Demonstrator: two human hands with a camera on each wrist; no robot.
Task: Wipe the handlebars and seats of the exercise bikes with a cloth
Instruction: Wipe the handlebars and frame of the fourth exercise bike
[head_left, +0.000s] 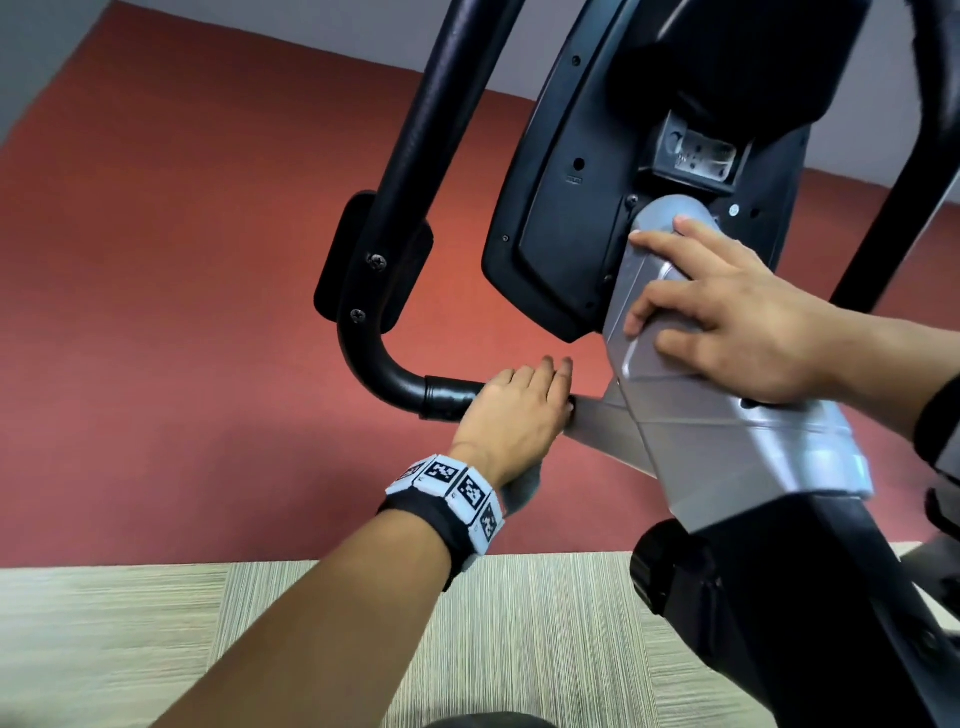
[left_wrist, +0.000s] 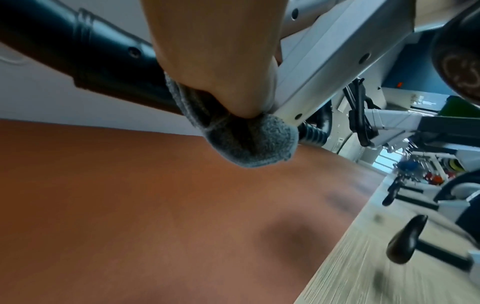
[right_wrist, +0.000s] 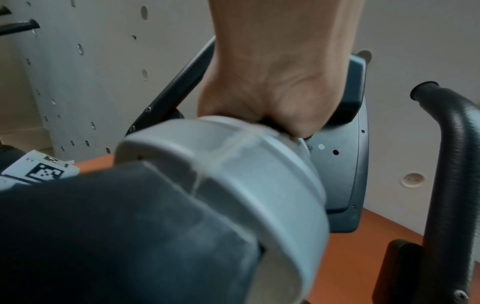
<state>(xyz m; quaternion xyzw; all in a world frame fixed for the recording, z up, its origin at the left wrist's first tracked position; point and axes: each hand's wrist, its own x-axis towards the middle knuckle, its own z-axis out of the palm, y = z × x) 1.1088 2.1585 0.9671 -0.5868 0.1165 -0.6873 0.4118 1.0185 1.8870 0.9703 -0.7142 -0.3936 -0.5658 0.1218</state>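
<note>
1. The left hand (head_left: 511, 415) wraps over the black handlebar (head_left: 405, 387), right where the bar meets the silver column (head_left: 727, 415) of the exercise bike; its grip is closed round the bar with the cloth beneath the palm.
2. The cloth (left_wrist: 249, 144), grey and fluffy, bunches out under the heel of that hand in the left wrist view, pressed against the handlebar (left_wrist: 85, 53); in the head view only a grey tuft (head_left: 524, 486) shows at about 6 o'clock from the hand, beside the wristband (head_left: 452, 493).
3. The right hand (head_left: 727, 317) lies on the upper part of the silver column, at about 2 o'clock from the left hand, fingers spread and fairly straight, its grip loose and holding nothing.
4. The black console (head_left: 587, 171) sits just above the right hand's fingertips.
5. Red carpet (head_left: 182, 312) and a pale striped floor (head_left: 311, 649) lie below.
</note>
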